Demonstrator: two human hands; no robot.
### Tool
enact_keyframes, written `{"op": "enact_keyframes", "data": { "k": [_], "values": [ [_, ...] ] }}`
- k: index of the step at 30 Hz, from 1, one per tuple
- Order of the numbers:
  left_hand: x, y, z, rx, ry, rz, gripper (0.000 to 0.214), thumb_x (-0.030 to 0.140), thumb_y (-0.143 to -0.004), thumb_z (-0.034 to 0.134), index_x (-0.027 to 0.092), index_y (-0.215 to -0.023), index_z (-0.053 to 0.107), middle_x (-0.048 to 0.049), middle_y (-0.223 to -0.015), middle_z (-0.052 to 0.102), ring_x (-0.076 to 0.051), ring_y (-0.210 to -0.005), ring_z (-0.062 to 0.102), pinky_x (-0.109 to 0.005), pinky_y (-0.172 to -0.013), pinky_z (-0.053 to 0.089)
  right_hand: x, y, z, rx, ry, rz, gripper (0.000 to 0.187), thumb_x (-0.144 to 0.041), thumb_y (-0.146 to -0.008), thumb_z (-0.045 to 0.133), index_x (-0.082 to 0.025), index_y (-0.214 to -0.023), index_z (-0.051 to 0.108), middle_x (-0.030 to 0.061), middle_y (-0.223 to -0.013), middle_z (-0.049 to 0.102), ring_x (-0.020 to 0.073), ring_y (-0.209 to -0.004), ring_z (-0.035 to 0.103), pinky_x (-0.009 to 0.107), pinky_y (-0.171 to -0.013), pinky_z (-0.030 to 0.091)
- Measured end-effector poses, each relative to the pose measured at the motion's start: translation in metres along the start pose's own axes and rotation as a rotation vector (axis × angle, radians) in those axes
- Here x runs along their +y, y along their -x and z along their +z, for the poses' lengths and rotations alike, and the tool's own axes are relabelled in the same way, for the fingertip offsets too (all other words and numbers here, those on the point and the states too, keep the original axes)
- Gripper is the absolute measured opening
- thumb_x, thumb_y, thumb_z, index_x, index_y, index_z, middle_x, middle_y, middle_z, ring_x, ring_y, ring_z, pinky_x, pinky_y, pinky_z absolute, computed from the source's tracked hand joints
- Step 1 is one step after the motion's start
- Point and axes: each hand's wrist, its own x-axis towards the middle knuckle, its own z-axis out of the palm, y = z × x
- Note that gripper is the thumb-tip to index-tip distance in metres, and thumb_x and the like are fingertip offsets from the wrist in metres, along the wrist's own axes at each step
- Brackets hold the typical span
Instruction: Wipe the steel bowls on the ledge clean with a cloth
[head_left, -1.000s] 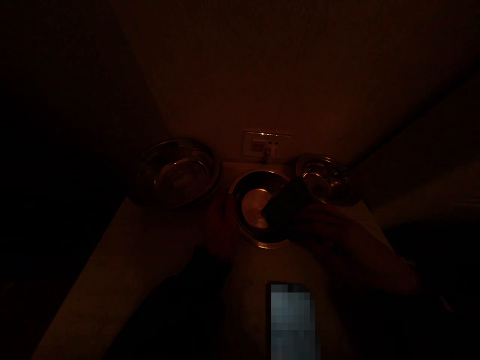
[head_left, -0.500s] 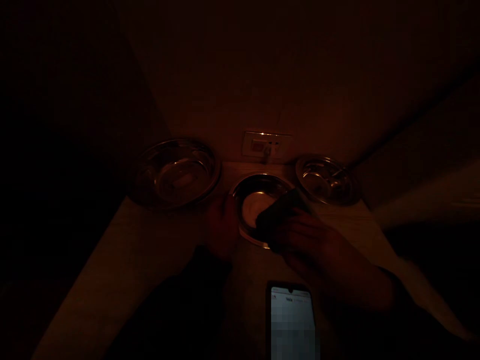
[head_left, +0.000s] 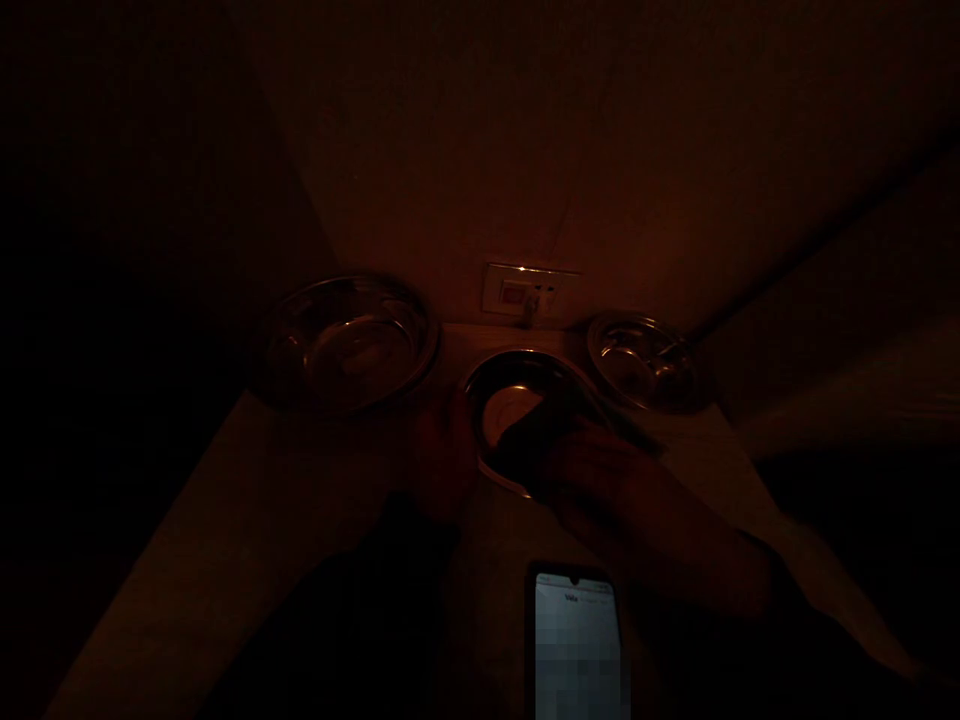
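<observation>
A shiny metal bowl [head_left: 487, 468] stands on the table at mid-view, its inside catching a reddish glow. At its left edge is my left hand [head_left: 441, 455], fingers closed around the rim, though darkness blurs their outline. My right hand [head_left: 611, 485] reaches over the bowl's right side, closed on a dark cloth [head_left: 536, 430]. The cloth is bunched against the inside of the bowl, and a corner of it sticks out to the right, past the rim. Part of the bowl's right side is hidden behind the hand and cloth.
A wide metal dish [head_left: 431, 350] stands back left, and a smaller metal dish [head_left: 592, 345] back right. A lit phone [head_left: 577, 640] lies near the front of the wooden table [head_left: 187, 530]. A socket plate [head_left: 491, 288] is on the wall behind. The room is very dark.
My right hand and the cloth have moved slightly left and down inside the bowl; a cloth corner now trails to the right. My left hand stays at the rim.
</observation>
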Motion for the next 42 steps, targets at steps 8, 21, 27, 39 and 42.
{"op": "enact_keyframes", "data": {
  "k": [8, 21, 27, 39, 42],
  "values": [
    [0.003, 0.001, 0.001, 0.010, -0.021, -0.011, 0.031, 0.027, -0.089, 0.042, 0.014, -0.092, 0.069, -0.0061, -0.089, 0.073, -0.019, -0.082, 0.065, -0.028, -0.074, 0.048, 0.002, 0.001, 0.000, -0.006, 0.003, 0.016, 0.018, -0.012, -0.087, 0.052, -0.019, -0.099, 0.064, 0.0068, -0.096, 0.069, 0.0220, -0.097, 0.060, 0.041, -0.091, 0.047],
    [-0.002, -0.001, 0.001, -0.002, -0.072, -0.003, 0.031, 0.030, -0.089, 0.041, 0.015, -0.088, 0.068, -0.0046, -0.085, 0.071, -0.018, -0.079, 0.062, -0.028, -0.071, 0.046, 0.010, 0.005, 0.000, 0.063, -0.009, 0.016, 0.018, -0.011, -0.085, 0.054, -0.017, -0.098, 0.064, 0.0079, -0.097, 0.069, 0.0222, -0.098, 0.060, 0.039, -0.088, 0.049],
    [-0.003, -0.001, 0.000, 0.008, -0.098, 0.045, 0.030, 0.029, -0.089, 0.041, 0.014, -0.088, 0.067, -0.0053, -0.085, 0.070, -0.018, -0.079, 0.062, -0.028, -0.073, 0.046, 0.005, 0.002, 0.012, 0.091, -0.018, -0.047, 0.018, -0.013, -0.088, 0.052, -0.016, -0.101, 0.064, 0.0088, -0.098, 0.069, 0.0229, -0.099, 0.061, 0.040, -0.088, 0.051],
    [-0.007, 0.000, 0.002, -0.023, -0.002, 0.038, 0.031, 0.029, -0.089, 0.041, 0.014, -0.094, 0.068, -0.0057, -0.092, 0.072, -0.018, -0.084, 0.063, -0.028, -0.075, 0.048, 0.001, 0.000, 0.016, 0.098, -0.003, -0.057, 0.020, -0.013, -0.088, 0.050, -0.015, -0.101, 0.064, 0.0098, -0.097, 0.070, 0.0237, -0.098, 0.061, 0.042, -0.087, 0.051],
    [-0.007, 0.000, 0.001, -0.035, 0.016, 0.045, 0.031, 0.030, -0.089, 0.043, 0.014, -0.097, 0.068, -0.0066, -0.097, 0.072, -0.019, -0.087, 0.064, -0.028, -0.077, 0.048, 0.008, 0.008, 0.002, 0.023, -0.009, -0.015, 0.017, -0.012, -0.086, 0.052, -0.016, -0.098, 0.065, 0.0088, -0.095, 0.069, 0.0234, -0.097, 0.062, 0.040, -0.086, 0.051]
  ]
}}
